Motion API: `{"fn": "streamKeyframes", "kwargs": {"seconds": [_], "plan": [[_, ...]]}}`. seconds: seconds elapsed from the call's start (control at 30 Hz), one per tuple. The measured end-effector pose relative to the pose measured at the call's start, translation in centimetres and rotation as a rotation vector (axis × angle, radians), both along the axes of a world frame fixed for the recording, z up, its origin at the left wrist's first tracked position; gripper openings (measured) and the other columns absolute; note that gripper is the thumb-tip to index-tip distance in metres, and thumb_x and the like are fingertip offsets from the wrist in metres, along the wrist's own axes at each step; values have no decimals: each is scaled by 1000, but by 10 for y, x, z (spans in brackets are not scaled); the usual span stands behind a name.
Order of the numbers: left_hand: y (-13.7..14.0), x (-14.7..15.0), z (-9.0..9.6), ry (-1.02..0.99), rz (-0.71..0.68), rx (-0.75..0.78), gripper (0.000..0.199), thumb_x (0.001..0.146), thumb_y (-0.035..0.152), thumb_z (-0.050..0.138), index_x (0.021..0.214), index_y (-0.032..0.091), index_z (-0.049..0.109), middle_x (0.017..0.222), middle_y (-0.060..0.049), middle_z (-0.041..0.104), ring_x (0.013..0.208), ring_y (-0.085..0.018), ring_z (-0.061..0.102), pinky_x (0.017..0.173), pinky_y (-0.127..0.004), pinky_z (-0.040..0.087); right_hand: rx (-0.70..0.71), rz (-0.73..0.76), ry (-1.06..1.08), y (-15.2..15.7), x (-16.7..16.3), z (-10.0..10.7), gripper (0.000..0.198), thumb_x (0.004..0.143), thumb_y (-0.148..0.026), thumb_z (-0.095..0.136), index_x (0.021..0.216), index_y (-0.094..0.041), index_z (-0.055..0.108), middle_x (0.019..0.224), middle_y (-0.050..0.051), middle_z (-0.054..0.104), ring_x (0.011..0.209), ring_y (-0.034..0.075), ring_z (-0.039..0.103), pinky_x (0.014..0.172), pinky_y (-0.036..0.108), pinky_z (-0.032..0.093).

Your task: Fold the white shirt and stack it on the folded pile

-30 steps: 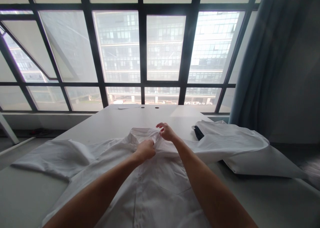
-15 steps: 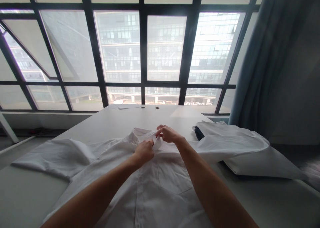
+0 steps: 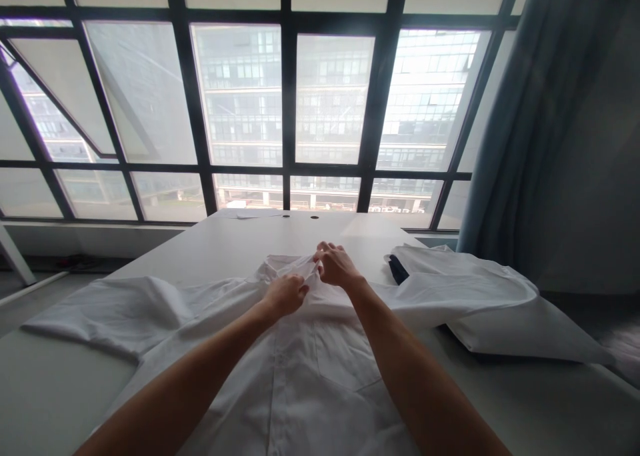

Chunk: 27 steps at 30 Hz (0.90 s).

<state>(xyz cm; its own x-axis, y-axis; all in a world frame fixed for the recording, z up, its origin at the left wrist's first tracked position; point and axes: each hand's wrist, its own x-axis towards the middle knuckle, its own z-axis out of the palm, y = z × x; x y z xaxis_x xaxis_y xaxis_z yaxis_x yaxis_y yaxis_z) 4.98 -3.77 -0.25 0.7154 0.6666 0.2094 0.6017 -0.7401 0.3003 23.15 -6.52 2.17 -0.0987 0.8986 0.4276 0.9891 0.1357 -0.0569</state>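
Note:
A white shirt [image 3: 295, 376] lies spread front side up, its collar towards the window and a chest pocket showing on the right. Both hands meet at the collar. My left hand [image 3: 286, 295] is closed on the collar's front edge. Just to the right and slightly farther away, my right hand [image 3: 334, 264] pinches the other collar part between thumb and fingers. The fabric is lifted a little between them. Whether a button sits under the fingertips cannot be made out. One sleeve [image 3: 115, 309] stretches out to the left, and the other runs right.
The shirt lies on a white table [image 3: 200, 243] with two round holes at its far end. Folded white cloth [image 3: 520, 323] with a dark piece [image 3: 398, 269] lies on the right. Behind are a dark-framed window [image 3: 287, 96] and a grey-blue curtain [image 3: 500, 176].
My right hand has shifted slightly up and turned, fingers closer together on the collar. My left hand has moved a little left and its grip has shifted. The shirt body stays in place.

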Motion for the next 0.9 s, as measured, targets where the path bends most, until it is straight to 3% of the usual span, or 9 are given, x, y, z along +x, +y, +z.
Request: {"fn": "streamKeyframes", "kwargs": {"seconds": [0.1,0.17,0.3,0.43,0.53,0.6,0.7,0.8,0.9], "plan": [[23,-13,10,-46,-248,-31,30,94,39,53,93,16,73,106,-12,71,95,-23,67,91,-33,50,-85,15,57,1,7,-3,42,70,-4,65,108,-21,75,139,14,51,122,33,51,104,47,39],[45,-24,19,-72,-371,-69,31,94,39,53,104,18,74,114,-10,70,102,-21,65,97,-32,48,-218,45,145,2,13,-7,47,65,2,65,103,-24,76,147,10,46,127,31,50,106,43,40],[92,-51,31,109,-219,37,30,89,27,56,114,25,73,133,-7,64,125,-25,54,111,-43,37,-431,106,315,6,20,-11,43,63,2,70,94,-26,79,152,5,43,127,27,53,103,35,44],[120,-69,32,373,-204,184,24,83,24,65,103,32,75,143,-1,57,136,-27,43,114,-50,28,-507,184,383,8,24,-11,32,57,-16,86,88,-25,80,151,5,45,124,28,56,102,34,46],[130,-73,34,361,-238,234,9,82,29,68,88,26,75,142,-3,58,136,-27,42,115,-49,25,-451,91,352,7,27,-9,24,57,-13,85,78,-23,80,146,8,50,121,30,57,101,37,45],[133,-73,39,303,-265,259,12,85,34,67,85,25,75,139,-4,59,133,-27,44,114,-50,26,-327,-10,294,6,25,-7,22,61,-5,77,75,-22,79,140,9,55,123,32,55,104,42,41],[131,-70,46,178,-303,289,19,89,39,63,86,24,74,140,-5,58,134,-28,44,113,-52,29,-105,51,346,6,6,-2,25,72,-4,66,83,-22,78,129,9,63,117,27,58,102,39,42],[120,-64,52,86,-327,299,24,91,41,60,86,23,74,138,-5,59,133,-29,44,113,-52,30,-96,170,464,9,-32,0,14,86,-26,65,90,-21,77,101,7,72,92,20,66,82,29,49],[109,-58,57,77,-349,310,25,92,40,59,82,22,74,132,-6,63,128,-28,48,112,-49,31,-135,22,372,9,-68,-2,35,85,-54,65,83,-21,76,78,7,72,75,22,66,69,28,45]]}}
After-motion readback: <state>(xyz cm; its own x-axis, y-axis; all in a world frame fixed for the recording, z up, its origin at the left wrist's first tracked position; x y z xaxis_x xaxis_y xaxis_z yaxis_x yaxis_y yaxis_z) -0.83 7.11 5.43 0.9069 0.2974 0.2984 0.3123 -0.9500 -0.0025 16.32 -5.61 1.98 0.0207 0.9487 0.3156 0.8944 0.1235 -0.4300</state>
